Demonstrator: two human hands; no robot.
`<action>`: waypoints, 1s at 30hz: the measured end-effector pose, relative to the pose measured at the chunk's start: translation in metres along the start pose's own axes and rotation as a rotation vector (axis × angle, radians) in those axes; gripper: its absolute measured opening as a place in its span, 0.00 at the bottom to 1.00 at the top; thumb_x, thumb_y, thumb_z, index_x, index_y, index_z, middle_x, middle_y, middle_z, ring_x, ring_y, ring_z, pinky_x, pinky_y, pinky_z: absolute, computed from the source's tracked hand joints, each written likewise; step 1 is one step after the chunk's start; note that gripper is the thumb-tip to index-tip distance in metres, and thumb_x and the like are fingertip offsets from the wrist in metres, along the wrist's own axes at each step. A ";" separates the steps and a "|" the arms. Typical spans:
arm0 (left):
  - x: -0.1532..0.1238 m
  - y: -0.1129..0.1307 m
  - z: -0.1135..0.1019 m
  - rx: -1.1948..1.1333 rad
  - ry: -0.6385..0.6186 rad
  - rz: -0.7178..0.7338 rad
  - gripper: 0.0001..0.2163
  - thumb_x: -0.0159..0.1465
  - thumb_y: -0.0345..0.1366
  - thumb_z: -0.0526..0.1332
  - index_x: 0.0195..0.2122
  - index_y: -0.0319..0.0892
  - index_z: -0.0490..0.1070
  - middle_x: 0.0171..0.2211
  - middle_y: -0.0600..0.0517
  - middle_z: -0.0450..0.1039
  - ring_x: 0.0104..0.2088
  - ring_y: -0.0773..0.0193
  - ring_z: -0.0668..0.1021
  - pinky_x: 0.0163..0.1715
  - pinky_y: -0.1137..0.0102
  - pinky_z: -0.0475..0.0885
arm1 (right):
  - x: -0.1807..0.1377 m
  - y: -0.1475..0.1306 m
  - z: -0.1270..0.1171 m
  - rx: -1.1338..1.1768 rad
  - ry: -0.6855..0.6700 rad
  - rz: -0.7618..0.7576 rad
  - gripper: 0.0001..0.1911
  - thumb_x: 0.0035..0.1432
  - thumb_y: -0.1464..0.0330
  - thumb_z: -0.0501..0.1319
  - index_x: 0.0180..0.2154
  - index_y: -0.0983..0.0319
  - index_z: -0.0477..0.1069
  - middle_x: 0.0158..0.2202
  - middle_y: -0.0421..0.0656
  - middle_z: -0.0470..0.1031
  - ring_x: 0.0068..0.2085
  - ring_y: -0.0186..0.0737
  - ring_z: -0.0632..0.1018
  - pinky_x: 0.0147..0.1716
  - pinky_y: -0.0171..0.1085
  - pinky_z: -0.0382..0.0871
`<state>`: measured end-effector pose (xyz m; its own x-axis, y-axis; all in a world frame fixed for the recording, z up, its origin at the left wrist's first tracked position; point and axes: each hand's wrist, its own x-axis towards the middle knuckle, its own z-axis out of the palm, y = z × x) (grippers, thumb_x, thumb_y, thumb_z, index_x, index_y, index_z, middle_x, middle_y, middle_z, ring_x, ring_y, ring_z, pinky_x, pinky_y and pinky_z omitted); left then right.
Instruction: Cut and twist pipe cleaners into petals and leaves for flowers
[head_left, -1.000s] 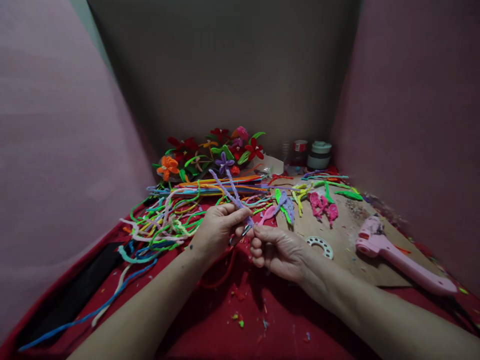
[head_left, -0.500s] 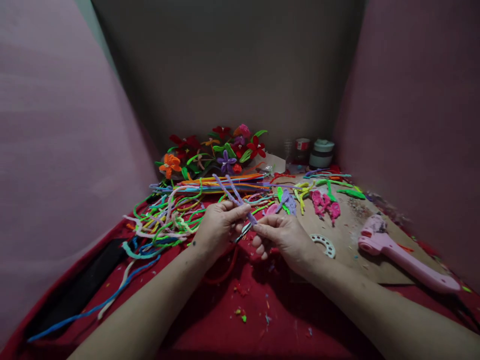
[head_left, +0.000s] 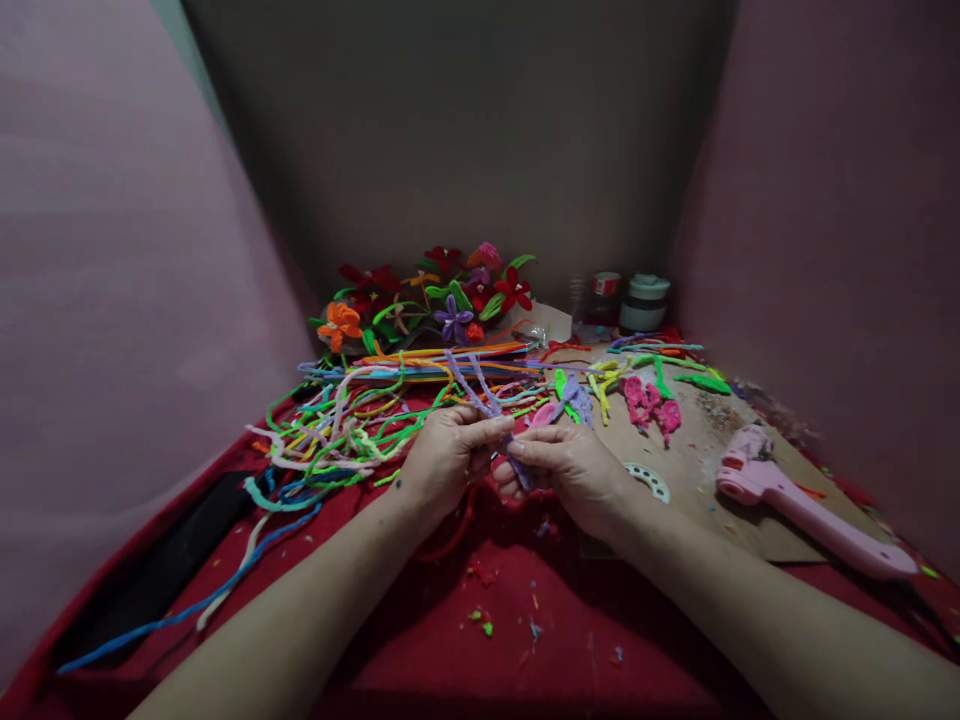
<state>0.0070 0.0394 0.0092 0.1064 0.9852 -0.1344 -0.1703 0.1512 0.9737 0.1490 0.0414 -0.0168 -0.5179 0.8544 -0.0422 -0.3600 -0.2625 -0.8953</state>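
Note:
Between my two hands is a purple pipe cleaner (head_left: 480, 383), with two fuzzy ends sticking up and away from me. My left hand (head_left: 448, 448) is closed, its thumb and fingers pinching the strand's middle. Close beside it, my right hand (head_left: 564, 460) pinches the lower part, which hangs down past the fingertips. Below the hands a red loop (head_left: 454, 530), which looks like a scissors handle, shows in part; the rest is hidden by my left hand.
Loose pipe cleaners (head_left: 352, 430) lie tangled at left, near a dark flat object (head_left: 157, 565). Behind are a pipe-cleaner bundle (head_left: 420, 368) and fuzzy flowers (head_left: 452, 320). On the cardboard (head_left: 697, 500) at right lie pink petal shapes (head_left: 651, 408), a white ring (head_left: 646, 482) and a pink glue gun (head_left: 810, 510).
The purple pipe cleaner has shifted slightly right, and more of it hangs below my right fingers. The metal tip seen under my hands before is now mostly hidden.

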 end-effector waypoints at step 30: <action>-0.011 0.010 0.003 0.459 0.089 0.231 0.10 0.53 0.38 0.63 0.20 0.37 0.69 0.14 0.56 0.62 0.15 0.74 0.61 0.16 0.76 0.54 | -0.002 -0.009 0.004 0.012 0.152 0.085 0.05 0.44 0.70 0.63 0.24 0.67 0.70 0.19 0.44 0.75 0.18 0.31 0.73 0.20 0.32 0.67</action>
<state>0.0067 0.0301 0.0214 0.0294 0.9947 0.0981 0.2700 -0.1024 0.9574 0.1498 0.0400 -0.0067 -0.4238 0.8868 -0.1845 -0.3302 -0.3410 -0.8802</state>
